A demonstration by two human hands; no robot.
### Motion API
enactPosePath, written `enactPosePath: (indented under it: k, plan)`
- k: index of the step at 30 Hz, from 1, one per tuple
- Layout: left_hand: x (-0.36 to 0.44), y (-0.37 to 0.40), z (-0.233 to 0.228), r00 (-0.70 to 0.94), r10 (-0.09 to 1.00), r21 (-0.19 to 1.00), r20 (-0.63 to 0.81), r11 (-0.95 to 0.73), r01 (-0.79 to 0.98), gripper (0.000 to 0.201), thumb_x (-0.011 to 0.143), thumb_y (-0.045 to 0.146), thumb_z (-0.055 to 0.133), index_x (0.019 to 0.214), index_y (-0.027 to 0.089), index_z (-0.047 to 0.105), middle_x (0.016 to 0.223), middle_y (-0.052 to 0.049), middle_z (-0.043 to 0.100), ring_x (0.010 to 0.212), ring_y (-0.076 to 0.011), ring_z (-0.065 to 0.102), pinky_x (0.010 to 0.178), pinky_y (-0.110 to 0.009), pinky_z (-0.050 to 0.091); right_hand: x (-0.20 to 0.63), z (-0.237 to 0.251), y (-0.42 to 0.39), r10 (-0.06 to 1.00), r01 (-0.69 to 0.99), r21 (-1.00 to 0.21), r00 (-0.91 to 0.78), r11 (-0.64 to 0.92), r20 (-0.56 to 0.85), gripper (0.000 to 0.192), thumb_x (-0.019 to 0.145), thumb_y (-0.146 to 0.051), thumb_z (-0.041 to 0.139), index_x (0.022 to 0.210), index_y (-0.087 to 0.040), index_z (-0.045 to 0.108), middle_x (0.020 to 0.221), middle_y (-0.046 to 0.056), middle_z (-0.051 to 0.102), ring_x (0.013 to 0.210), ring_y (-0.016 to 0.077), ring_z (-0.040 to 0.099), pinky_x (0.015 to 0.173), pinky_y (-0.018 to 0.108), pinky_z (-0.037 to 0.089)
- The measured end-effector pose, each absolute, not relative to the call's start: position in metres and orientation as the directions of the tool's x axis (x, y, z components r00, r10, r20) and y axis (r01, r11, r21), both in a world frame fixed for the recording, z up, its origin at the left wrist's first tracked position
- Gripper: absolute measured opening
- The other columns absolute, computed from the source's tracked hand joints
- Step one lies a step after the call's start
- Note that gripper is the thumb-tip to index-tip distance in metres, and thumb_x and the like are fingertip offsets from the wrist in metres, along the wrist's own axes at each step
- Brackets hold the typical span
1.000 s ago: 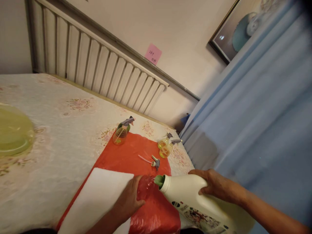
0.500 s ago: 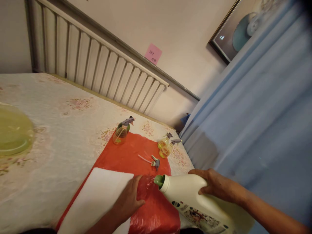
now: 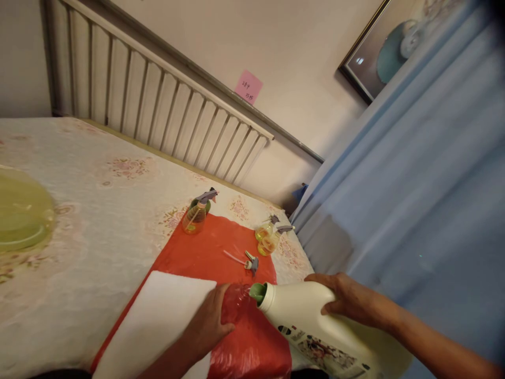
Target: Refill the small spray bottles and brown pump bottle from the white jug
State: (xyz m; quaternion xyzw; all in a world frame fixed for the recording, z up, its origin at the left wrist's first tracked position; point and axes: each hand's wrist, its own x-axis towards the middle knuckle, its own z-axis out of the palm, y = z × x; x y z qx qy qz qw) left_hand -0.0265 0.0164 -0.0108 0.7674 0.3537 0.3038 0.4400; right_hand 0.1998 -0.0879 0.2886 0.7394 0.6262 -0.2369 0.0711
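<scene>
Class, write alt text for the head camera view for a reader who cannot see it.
A left hand steadies a small clear bottle while the right hand tips a white jug with its spout at the bottle's mouth. Both sit over a red sheet, with three spray bottles and a loose sprayer head beyond.

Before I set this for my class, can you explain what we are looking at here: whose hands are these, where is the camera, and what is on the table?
There is no machine: a person works with two bare hands, and the one camera sits on their head, looking forward and down.

The right hand grips a large white plastic jug, tipped so its green spout meets the mouth of a small clear plastic bottle, which the left hand steadies.

They rest on a red plastic sheet spread over a flowered tablecloth. On the sheet lie a white cloth and a loose grey spray-trigger head. Three small spray bottles with yellow liquid stand at its far edge: one on the left, two on the right. A yellow-green lid or dish sits far left.
</scene>
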Motion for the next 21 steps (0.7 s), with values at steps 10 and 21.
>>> enactPosePath:
  k: [10, 21]
  plan:
    - [-0.0262, 0.0164, -0.0124, 0.548, 0.821, 0.896, 0.157, -0.352, 0.272, 0.082, 0.061, 0.018, 0.064, 0.14, 0.012, 0.04, 0.145, -0.019, 0.049, 0.137, -0.0299, 0.044, 0.118, -0.044, 0.032, 0.1992, 0.2885, -0.0891, 0.895, 0.964, -0.181, 0.099, -0.194, -0.436, 0.041, 0.072, -0.02, 0.064, 0.112, -0.03, 0.063, 0.091, -0.004, 0.073, 0.084, 0.0181, 0.067, 0.071, 0.023, 0.046]
    - [-0.0245, 0.0161, -0.015, 0.546, 0.821, 0.894, 0.168, -0.36, 0.266, 0.082, 0.061, 0.018, 0.063, 0.14, 0.012, 0.039, 0.145, -0.018, 0.049, 0.137, -0.0291, 0.043, 0.118, -0.043, 0.032, 0.1995, 0.2892, -0.0882, 0.892, 0.964, -0.177, 0.102, -0.198, -0.441, 0.042, 0.071, -0.019, 0.064, 0.111, -0.029, 0.063, 0.089, -0.004, 0.072, 0.084, 0.0183, 0.066, 0.07, 0.023, 0.046]
